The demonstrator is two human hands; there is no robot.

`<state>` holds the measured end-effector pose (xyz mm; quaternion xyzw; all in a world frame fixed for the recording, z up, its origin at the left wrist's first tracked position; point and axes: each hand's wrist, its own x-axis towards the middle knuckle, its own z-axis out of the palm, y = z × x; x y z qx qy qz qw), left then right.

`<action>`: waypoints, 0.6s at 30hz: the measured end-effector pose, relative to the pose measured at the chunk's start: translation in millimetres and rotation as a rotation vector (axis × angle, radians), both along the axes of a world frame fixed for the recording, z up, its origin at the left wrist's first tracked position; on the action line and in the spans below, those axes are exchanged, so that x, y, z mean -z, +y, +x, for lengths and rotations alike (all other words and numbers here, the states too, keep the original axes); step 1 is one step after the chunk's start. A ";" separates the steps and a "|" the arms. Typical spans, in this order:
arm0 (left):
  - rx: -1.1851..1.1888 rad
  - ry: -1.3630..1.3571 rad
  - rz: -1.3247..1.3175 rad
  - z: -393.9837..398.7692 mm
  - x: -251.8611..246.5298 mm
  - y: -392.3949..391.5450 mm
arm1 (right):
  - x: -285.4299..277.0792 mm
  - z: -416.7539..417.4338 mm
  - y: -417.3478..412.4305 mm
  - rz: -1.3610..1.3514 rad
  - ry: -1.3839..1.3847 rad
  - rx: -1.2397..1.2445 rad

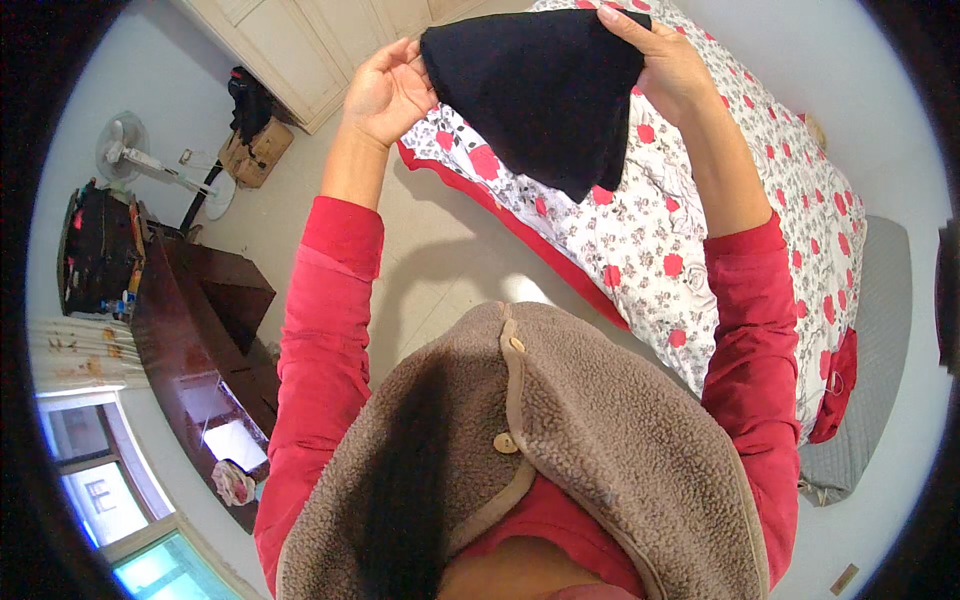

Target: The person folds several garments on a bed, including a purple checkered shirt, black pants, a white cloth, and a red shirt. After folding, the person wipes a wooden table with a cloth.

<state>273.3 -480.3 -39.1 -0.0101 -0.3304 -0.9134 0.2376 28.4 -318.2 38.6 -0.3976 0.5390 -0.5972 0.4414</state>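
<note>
A black cloth point(536, 90), perhaps a folded garment, is stretched between my hands in front of me, with its lower edge hanging to a point. My left hand point(391, 90) is at its upper left edge, palm towards me, its fingertips partly hidden at the fabric. On the upper right corner, my right hand point(671, 64) grips the cloth with the thumb on the near face. Behind and below the cloth lies a bed with a white floral cover point(660, 217) that carries red roses and a red border.
To the left stand a dark wooden desk point(180, 300), a white pedestal fan point(161, 161) and a cardboard box point(256, 152) with a black item on top. Pale cabinet doors point(300, 52) are at the far side. A grey padded headboard point(881, 337) adjoins the bed.
</note>
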 end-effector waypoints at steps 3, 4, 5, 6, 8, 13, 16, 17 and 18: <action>-0.337 -0.123 -0.102 -3.0 2.1 9.7 | -0.9 -2.7 -2.5 -0.070 0.009 -0.010; -0.449 -0.177 -0.171 -10.4 3.2 14.7 | -0.9 -4.9 -1.0 -0.097 0.044 0.009; -0.560 -0.232 -0.238 -18.7 4.1 20.7 | -1.9 -7.0 0.7 -0.125 0.079 0.028; -0.581 -0.323 -0.298 -29.6 -7.3 39.6 | -1.9 -12.7 4.0 -0.085 0.110 0.051; -0.654 -0.562 -0.474 -35.6 -10.4 45.7 | -1.4 -11.1 6.2 -0.078 0.124 0.055; -0.706 -0.737 -0.518 -51.2 -6.2 56.9 | 0.8 -15.7 20.7 -0.114 0.096 0.132; -0.551 -0.716 -0.444 -54.5 -4.2 63.4 | 1.8 -19.8 28.6 -0.140 0.097 0.110; -0.559 -0.699 -0.457 -56.5 -3.3 63.7 | 3.6 -21.4 29.8 -0.136 0.098 0.111; -0.563 -0.678 -0.470 -60.1 -4.9 65.5 | 4.7 -23.9 31.9 -0.131 0.103 0.116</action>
